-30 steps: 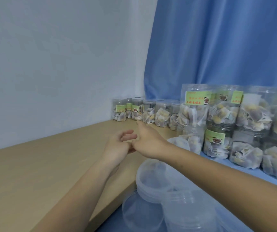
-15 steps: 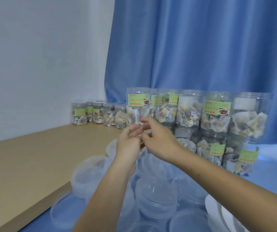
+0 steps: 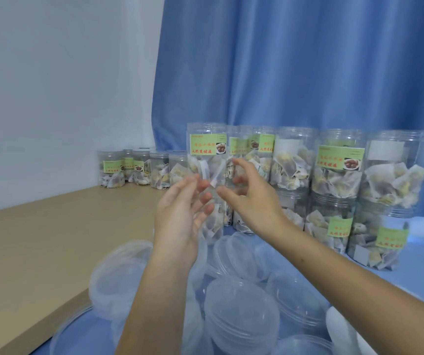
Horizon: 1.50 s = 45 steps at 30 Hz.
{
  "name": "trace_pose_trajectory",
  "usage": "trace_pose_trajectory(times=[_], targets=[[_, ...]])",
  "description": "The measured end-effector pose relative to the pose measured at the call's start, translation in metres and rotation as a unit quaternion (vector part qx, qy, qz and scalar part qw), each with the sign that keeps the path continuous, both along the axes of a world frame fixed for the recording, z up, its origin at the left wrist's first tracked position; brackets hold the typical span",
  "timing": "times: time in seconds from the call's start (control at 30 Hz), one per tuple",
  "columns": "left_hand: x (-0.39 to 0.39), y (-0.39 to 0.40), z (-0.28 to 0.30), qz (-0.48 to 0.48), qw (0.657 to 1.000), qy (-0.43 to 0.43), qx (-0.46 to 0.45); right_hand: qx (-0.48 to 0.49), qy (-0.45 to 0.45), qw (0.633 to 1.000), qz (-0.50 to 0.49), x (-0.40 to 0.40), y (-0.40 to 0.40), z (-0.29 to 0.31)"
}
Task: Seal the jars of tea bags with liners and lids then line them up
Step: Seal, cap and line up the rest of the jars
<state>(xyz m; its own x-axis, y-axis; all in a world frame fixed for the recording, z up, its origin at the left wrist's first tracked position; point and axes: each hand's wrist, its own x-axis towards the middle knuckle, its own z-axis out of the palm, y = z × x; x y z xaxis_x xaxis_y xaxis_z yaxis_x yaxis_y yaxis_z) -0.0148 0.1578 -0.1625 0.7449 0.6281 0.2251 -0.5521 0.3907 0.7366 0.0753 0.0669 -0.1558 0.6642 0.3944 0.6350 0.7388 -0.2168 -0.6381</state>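
My left hand (image 3: 180, 216) and my right hand (image 3: 250, 193) are raised close together in front of the stacked jars of tea bags (image 3: 339, 175). A thin clear liner (image 3: 212, 193) seems to sit between them; it is blurred and hard to make out. My right thumb and forefinger arch around its edge. The fingers of my left hand are nearly straight and look hazy behind it. The jars are clear plastic with green labels, two tiers high. Below my arms lies a heap of clear lids (image 3: 241, 316).
Several smaller-looking jars (image 3: 134, 170) stand in a row at the far end of the wooden table (image 3: 39, 239), against the white wall. A blue cloth (image 3: 423, 265) covers the surface under the stack, a blue curtain (image 3: 308, 60) hangs behind, and a white disc stack (image 3: 339, 329) lies bottom right.
The view swung right, from the wooden table to the stacked jars. My hands rose from the table, pinched together, and have now spread slightly apart.
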Motion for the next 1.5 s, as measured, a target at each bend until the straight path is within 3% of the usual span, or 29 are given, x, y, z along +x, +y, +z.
trace_pose_trajectory(times=[0.13,0.33,0.43,0.73,1.0,1.1,1.23,1.5], targets=[[-0.003,0.005,0.003,-0.006,0.999,-0.005,-0.033,-0.003,0.004,1.0,0.0,0.011,0.045,0.023],[0.002,0.001,0.005,-0.021,0.996,0.006,-0.085,-0.047,0.051,0.988,-0.141,0.04,0.102,0.07],[0.004,0.004,0.002,-0.024,0.993,0.025,-0.117,-0.051,0.077,0.983,-0.161,0.052,0.11,0.076],[0.013,-0.012,-0.003,-0.052,0.99,0.042,-0.125,0.051,-0.082,0.986,-0.138,0.04,0.076,0.055],[0.033,-0.051,-0.026,-0.05,0.994,0.094,-0.005,0.009,-0.095,0.985,-0.144,0.023,-0.023,0.032],[0.039,-0.066,-0.041,0.009,0.991,0.1,0.083,0.008,-0.059,0.987,-0.151,0.022,-0.069,0.011],[0.044,-0.085,-0.061,0.052,0.953,0.114,0.274,0.012,-0.009,0.982,-0.186,0.026,-0.125,-0.016],[0.051,-0.104,-0.083,-0.022,0.879,0.199,0.434,0.022,0.05,0.983,-0.176,0.042,-0.188,-0.061]])
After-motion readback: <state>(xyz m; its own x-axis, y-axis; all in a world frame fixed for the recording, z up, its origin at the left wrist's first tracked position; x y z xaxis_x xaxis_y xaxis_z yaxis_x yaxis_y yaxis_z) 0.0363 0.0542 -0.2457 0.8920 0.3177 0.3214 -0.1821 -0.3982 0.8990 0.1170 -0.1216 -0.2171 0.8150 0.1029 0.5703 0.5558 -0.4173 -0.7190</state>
